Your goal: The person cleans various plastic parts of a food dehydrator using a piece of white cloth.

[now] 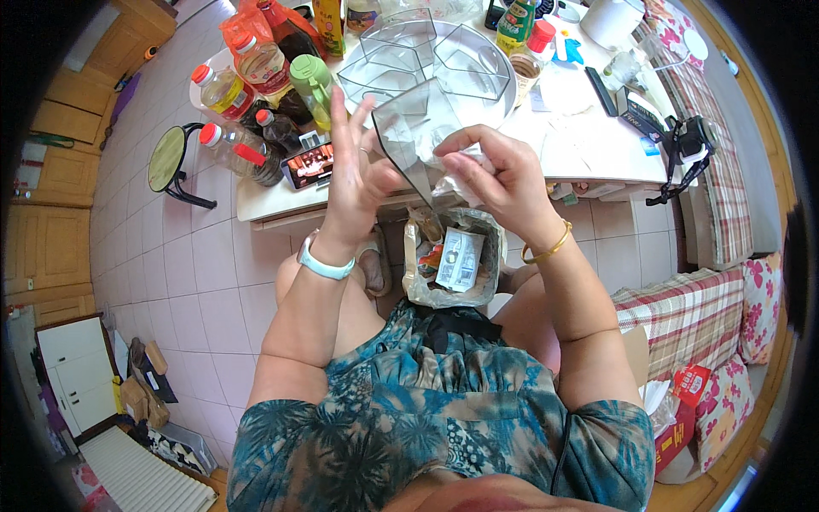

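Note:
A clear plastic compartment piece (409, 121) with a dark edge is raised at a tilt, between the table and the bin. My left hand (358, 173) holds it by its left edge, with the thumb at the rim and some fingers spread upward. In my right hand (496, 163) is a crumpled white tissue (457, 185), pinched close to the inner side of the piece. Behind it, a round white tray (514, 96) carries several similar clear compartments (473, 61). Below my hands stands a lined waste bin (414, 291) with wrappers and a printed packet (459, 259) inside.
Bottles (230, 150) crowd the table's left side, near a green-lidded jug (311, 80) and a lit phone (309, 165). At right lie a black box (640, 115) and a camera with a strap (694, 137). A stool (167, 159) stands left; a plaid sofa (688, 313) is right.

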### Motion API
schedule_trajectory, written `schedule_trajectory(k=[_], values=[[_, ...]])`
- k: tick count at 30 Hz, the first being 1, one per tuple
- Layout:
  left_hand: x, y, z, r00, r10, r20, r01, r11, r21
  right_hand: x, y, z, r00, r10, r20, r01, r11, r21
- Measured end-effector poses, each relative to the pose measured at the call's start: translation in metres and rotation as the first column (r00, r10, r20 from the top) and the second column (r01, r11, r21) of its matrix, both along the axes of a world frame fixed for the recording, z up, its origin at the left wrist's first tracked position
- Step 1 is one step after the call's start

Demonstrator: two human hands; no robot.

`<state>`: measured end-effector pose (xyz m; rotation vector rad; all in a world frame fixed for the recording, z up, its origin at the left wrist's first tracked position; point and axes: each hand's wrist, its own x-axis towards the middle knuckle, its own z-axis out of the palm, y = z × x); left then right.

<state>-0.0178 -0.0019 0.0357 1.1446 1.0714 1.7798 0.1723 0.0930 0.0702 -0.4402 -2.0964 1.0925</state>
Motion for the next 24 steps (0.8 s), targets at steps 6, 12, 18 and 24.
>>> schedule_trajectory(k=[6,12,18,24], values=[[0.009,-0.008,0.005,0.942,-0.064,-0.329,0.104,0.989,0.108,0.007,-0.017,0.020,0.997,0.048,-0.066,-0.064,0.958,-0.280],[0.016,-0.023,0.025,0.960,-0.112,-0.256,0.151,0.979,0.138,0.023,-0.030,0.046,0.990,-0.022,-0.137,-0.015,0.965,-0.262],[0.020,-0.062,0.043,0.925,-0.362,0.120,0.346,0.929,0.135,0.061,-0.044,0.056,0.937,-0.087,-0.338,0.017,0.979,-0.205],[0.019,-0.072,0.032,0.605,-0.476,0.638,0.433,0.869,0.239,0.073,-0.036,0.043,0.904,-0.039,-0.425,-0.052,0.978,-0.201]])
